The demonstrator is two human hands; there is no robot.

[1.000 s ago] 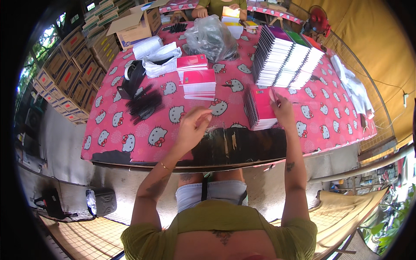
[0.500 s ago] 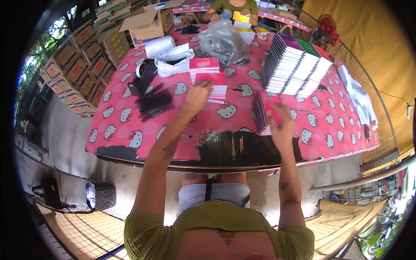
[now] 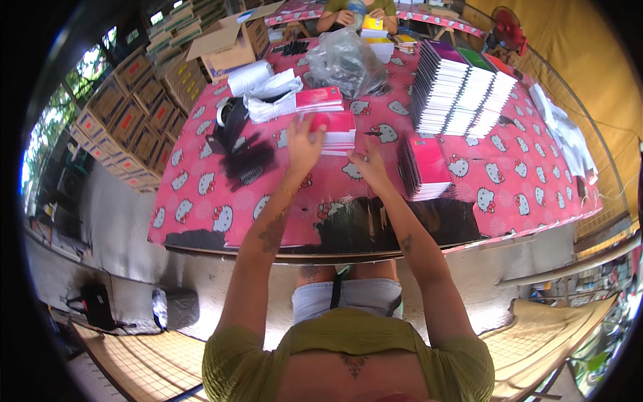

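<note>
Reaching in from the near edge, both hands met around the front pink pad (image 3: 338, 139), left of the counter's middle. It was a loose-looking block of white pages under a pink cover, no coil visible along its edges. A second pink pile (image 3: 320, 98) lay just behind.

Progress, judged from the lay of things: well along overall. Done, it seemed: the pink notebooks (image 3: 430, 161) at right, dark coils along their left side, and beyond them the tall stacks (image 3: 462, 90) in purple, green and red-orange, likewise coiled. Left, it seemed: the two pink piles. A heap of black coils (image 3: 248, 164) lay to their left, apparently unused. Count of pads: could not tell.

Left hand (image 3: 306, 142): half open, fingers parted at the pad's left edge, thumb over the cover. Touching, by the look of it; whether it gripped, could not tell. Right hand (image 3: 365, 163): loosely open, thumb and fingers apart, at the pad's near right corner. Nothing seen in it; contact unclear.

Farther out on the counter (image 3: 201, 159): a white bag (image 3: 274, 100) behind the coils, a clear bag (image 3: 348, 67) behind the piles, an open carton (image 3: 234, 50) at the far left. Across, a co-worker sat by yellow-covered pads (image 3: 380, 48).
</note>
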